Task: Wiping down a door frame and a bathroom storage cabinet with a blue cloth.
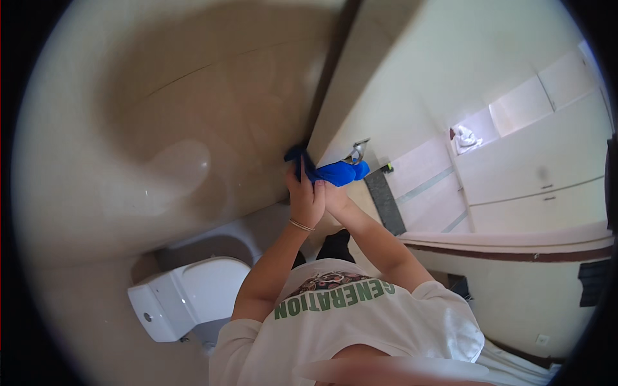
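Observation:
A blue cloth (336, 173) is wrapped around the narrow edge of a pale door (352, 91), just below its metal lever handle (356, 152). My left hand (306, 195), with a thin band on the wrist, presses the cloth's darker end against the left side of the door edge. My right hand (336, 197) grips the cloth from the right, close against my left. Some fingers of my right hand are hidden by the cloth and the other hand.
A glossy tiled wall (183, 120) rises at the left. Beside my left arm stands a white toilet (207, 289). Past the door, a dark threshold strip (385, 202) borders a room with white cabinets (536, 178). A black item (590, 284) hangs at the far right.

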`<state>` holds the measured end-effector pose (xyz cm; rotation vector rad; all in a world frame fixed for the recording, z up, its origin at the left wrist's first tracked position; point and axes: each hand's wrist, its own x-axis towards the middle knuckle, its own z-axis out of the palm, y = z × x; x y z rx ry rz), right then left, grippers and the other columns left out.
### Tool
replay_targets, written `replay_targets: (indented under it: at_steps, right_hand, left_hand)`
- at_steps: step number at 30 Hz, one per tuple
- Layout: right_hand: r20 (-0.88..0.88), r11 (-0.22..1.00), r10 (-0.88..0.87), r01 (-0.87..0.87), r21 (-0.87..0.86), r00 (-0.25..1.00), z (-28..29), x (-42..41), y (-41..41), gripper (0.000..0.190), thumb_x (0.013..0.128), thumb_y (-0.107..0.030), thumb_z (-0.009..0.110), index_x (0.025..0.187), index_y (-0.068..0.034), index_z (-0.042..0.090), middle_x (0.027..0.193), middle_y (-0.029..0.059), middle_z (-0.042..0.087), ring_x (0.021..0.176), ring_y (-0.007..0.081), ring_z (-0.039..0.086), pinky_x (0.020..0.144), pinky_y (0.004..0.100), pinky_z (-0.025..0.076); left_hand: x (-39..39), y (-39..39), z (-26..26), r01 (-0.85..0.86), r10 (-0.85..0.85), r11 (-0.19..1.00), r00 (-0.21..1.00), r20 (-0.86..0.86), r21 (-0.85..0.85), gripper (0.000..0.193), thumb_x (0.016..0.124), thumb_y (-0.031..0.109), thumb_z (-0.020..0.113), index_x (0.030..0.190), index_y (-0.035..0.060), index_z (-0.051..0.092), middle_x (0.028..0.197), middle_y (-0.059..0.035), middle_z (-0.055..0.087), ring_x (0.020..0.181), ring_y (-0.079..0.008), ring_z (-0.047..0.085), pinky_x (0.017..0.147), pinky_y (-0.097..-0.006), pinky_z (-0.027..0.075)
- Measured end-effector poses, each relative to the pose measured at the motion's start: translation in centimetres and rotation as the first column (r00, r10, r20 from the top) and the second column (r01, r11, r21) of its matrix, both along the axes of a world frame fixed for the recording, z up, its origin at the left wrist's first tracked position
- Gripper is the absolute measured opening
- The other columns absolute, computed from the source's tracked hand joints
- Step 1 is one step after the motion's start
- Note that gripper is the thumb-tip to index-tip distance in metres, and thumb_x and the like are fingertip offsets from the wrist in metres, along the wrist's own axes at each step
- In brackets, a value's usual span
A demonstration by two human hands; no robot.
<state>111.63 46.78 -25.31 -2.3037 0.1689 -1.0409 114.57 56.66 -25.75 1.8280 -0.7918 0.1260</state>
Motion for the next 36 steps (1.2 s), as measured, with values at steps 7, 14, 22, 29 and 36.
replay_targets:
  at_steps: [7,14,22,29,36]
  right_hand:
    - [-0.086,0.987,-0.122,0.13,0.092,0.989,-4.8,-2.3,-0.6,0.025,0.072,-0.007,0.058,0.096,-0.005,0.064,0.096,0.0189,0.062,0.089,0.0394,0.059,0.076,0.0465,0.046]
    - [0.364,0.857,-0.493,0.513,0.047,0.79,-2.1,-0.5,-4.8,0.037,0.069,-0.01,0.059,0.105,-0.005,0.054,0.121,0.0277,0.041,0.118,0.0468,0.033,0.102,0.0587,0.021]
    - [0.36,0.799,-0.601,0.543,0.259,0.713,-7.9,1.1,-8.0,0.069,0.086,-0.031,0.052,0.142,-0.004,0.021,0.148,0.0294,0.014,0.136,0.0467,0.015,0.11,0.0541,0.01]
    - [-0.163,0.395,-0.8,0.711,0.582,0.577,-8.3,1.0,-10.2,0.062,0.093,-0.033,0.034,0.147,-0.007,0.019,0.154,0.0169,0.015,0.141,0.0424,0.005,0.109,0.0579,0.001]
    - [0.413,0.787,-0.615,0.496,0.366,0.671,2.8,-1.1,-15.0,0.072,0.081,-0.02,0.05,0.147,-0.008,0.023,0.151,0.0238,0.016,0.14,0.0446,0.006,0.109,0.0585,0.004]
  left_hand:
    - [-0.8,1.2,-4.0,0.116,-0.094,0.98,0.987,-0.134,0.164,0.071,0.084,0.016,0.059,0.137,-0.0119,0.021,0.134,-0.038,0.027,0.118,-0.0535,0.034,0.102,-0.0508,0.031]
    - [-4.7,0.0,-2.0,0.086,-0.14,0.962,0.97,0.2,0.259,0.073,0.086,0.019,0.057,0.137,-0.016,0.018,0.136,-0.0456,0.008,0.126,-0.06,0.019,0.106,-0.0555,0.022]
    - [-3.6,-1.5,-2.7,-0.161,-0.138,0.744,0.913,0.385,0.649,0.063,0.087,0.029,0.054,0.136,-0.0063,0.037,0.139,-0.0402,0.022,0.123,-0.0551,0.031,0.103,-0.0599,0.021]
    - [-1.5,-3.4,-2.6,-0.037,-0.526,0.658,0.693,0.494,0.752,0.06,0.08,0.031,0.059,0.135,0.0083,0.047,0.135,-0.0167,0.047,0.114,-0.0346,0.046,0.094,-0.0484,0.033]
    - [-2.4,-7.4,1.1,-0.188,-0.403,0.793,0.551,0.731,0.579,0.055,0.08,0.033,0.06,0.132,0.0148,0.052,0.137,-0.0145,0.046,0.113,-0.0385,0.045,0.093,-0.0472,0.032]
